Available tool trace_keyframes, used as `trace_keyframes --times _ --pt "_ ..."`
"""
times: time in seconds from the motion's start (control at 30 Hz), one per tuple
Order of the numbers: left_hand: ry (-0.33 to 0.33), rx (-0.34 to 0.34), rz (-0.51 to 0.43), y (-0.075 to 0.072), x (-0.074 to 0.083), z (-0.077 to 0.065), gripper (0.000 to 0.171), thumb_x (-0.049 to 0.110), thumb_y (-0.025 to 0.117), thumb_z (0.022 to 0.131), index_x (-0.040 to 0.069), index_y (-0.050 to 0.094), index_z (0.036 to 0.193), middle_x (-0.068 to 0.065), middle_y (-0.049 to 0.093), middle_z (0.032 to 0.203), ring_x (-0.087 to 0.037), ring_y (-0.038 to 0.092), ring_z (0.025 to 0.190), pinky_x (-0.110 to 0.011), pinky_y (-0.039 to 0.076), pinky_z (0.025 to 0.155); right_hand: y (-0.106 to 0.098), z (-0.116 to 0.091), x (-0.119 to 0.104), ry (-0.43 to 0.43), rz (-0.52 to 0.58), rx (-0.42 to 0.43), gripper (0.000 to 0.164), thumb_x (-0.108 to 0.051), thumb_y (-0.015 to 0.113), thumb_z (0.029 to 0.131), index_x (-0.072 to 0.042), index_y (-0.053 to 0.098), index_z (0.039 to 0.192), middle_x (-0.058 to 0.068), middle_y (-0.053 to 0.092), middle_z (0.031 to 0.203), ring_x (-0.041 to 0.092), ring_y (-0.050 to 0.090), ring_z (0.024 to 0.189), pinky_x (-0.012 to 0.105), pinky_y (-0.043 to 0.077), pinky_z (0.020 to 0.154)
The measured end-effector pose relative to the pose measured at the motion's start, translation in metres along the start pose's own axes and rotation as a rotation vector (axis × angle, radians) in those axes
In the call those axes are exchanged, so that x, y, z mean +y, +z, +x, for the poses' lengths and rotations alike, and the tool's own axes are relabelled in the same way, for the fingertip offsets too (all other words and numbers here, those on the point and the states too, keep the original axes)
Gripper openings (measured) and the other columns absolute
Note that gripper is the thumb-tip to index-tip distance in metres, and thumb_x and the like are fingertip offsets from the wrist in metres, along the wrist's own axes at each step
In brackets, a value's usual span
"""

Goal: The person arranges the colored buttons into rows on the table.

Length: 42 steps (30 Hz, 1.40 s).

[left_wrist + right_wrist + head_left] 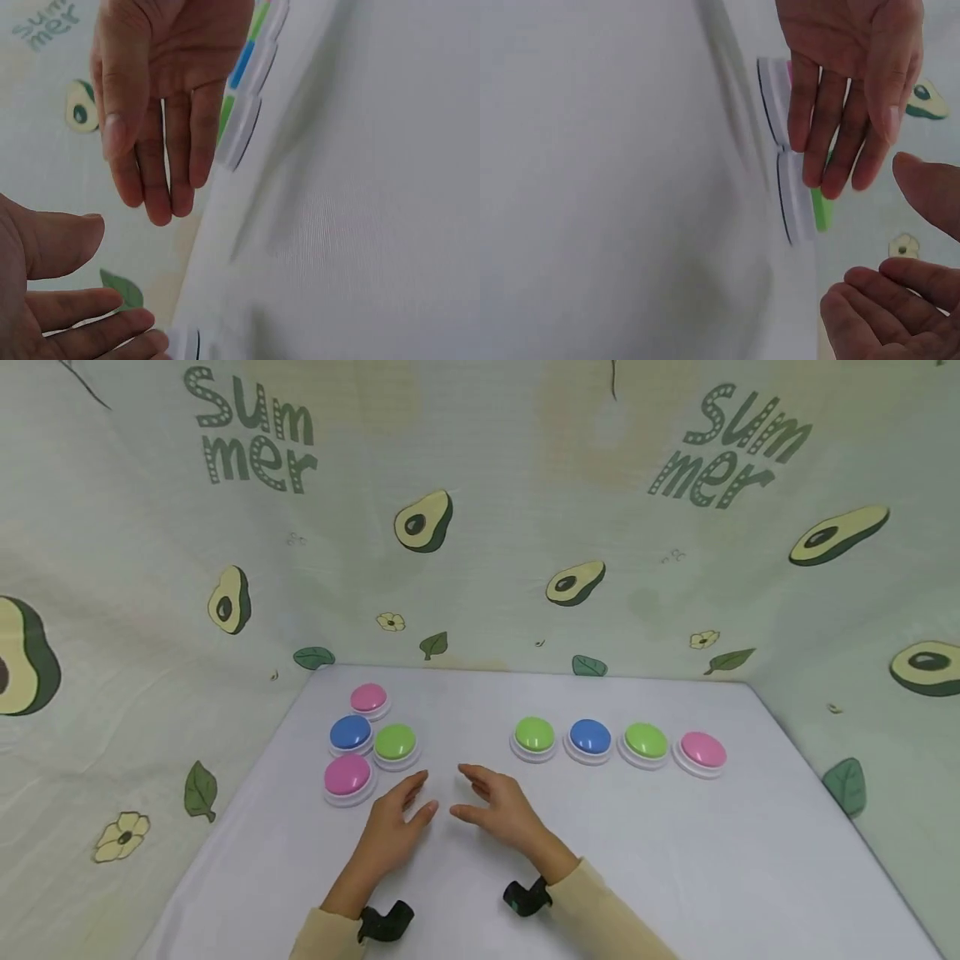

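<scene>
My left hand (392, 833) hovers with relaxed fingers just in front of a green push button (395, 743) and a near pink button (347, 777). Facing it across a small gap, my right hand (508, 814) also has loosely extended fingers and holds nothing. Behind the left cluster sit a blue button (350, 733) and a far pink button (368, 698). On the right, a row runs from a green button (535, 735) to a blue one (590, 737), another green one (646, 741) and a pink one (703, 750). Both wrist views show the palms turned toward each other.
A white table (720, 860) carries all the buttons, each on a round white base. Around its back and sides hangs a pale cloth (487, 518) printed with avocados, leaves and lettering. Black wrist cameras (386, 922) sit at the sleeve cuffs.
</scene>
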<state>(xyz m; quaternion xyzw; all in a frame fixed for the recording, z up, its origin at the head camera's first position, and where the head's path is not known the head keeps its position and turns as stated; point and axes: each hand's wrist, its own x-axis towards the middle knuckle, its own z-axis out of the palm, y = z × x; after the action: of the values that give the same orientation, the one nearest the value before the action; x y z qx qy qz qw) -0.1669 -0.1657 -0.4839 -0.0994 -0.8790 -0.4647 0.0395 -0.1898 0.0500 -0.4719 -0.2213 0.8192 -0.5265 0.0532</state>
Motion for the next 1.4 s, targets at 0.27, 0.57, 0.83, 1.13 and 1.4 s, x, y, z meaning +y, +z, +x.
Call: trace_keyframes --times 0.27,0.57,0.83,1.13,1.4 --pt "-0.053 0.317 0.113 -0.051 -0.035 -0.013 0.052 0.003 0.075 0.095 -0.008 0.057 0.143 -0.027 0.054 0.15 -0.047 0.05 0.14 -0.062 0.041 0.115 0.043 0.031 -0.009 -0.031 0.03 -0.151 0.064 -0.017 0.077 0.098 0.01 0.05 0.149 0.022 0.054 0.153 0.034 0.052 0.142 0.037 0.046 0.115" --pt "-0.277 0.211 0.164 -0.091 -0.062 -0.007 0.075 0.013 0.069 0.101 -0.011 0.028 0.159 -0.034 0.027 0.165 -0.054 0.028 0.15 -0.065 0.027 0.123 0.071 0.056 -0.006 0.001 -0.079 -0.192 0.066 -0.021 0.076 0.099 0.003 0.048 0.153 0.016 0.051 0.158 0.031 0.049 0.146 0.038 0.041 0.12" --pt "-0.306 0.08 0.217 -0.098 -0.079 0.003 0.085 0.017 0.072 0.098 -0.016 0.023 0.158 -0.036 0.02 0.166 -0.053 0.018 0.154 -0.062 0.019 0.126 0.096 0.076 -0.008 -0.051 -0.218 -0.178 0.067 -0.017 0.076 0.098 0.004 0.046 0.154 0.016 0.05 0.158 0.028 0.045 0.148 0.034 0.035 0.123" --pt "-0.241 0.086 0.201 -0.1 -0.084 0.005 0.073 0.014 0.079 0.093 -0.013 0.044 0.151 -0.03 0.034 0.162 -0.051 0.023 0.153 -0.063 0.02 0.125 0.114 0.089 -0.016 -0.062 -0.324 -0.126 0.055 -0.011 0.077 0.097 0.003 0.056 0.146 0.014 0.062 0.147 0.023 0.056 0.139 0.029 0.043 0.117" --pt "-0.251 0.103 0.207 -0.102 -0.087 0.006 0.071 0.017 0.081 0.093 -0.01 0.048 0.15 -0.032 0.048 0.153 -0.05 0.038 0.147 -0.061 0.03 0.122 0.123 0.092 -0.021 -0.073 -0.319 0.013 0.046 -0.009 0.079 0.094 0.003 0.066 0.136 0.013 0.071 0.134 0.024 0.065 0.128 0.03 0.05 0.11"
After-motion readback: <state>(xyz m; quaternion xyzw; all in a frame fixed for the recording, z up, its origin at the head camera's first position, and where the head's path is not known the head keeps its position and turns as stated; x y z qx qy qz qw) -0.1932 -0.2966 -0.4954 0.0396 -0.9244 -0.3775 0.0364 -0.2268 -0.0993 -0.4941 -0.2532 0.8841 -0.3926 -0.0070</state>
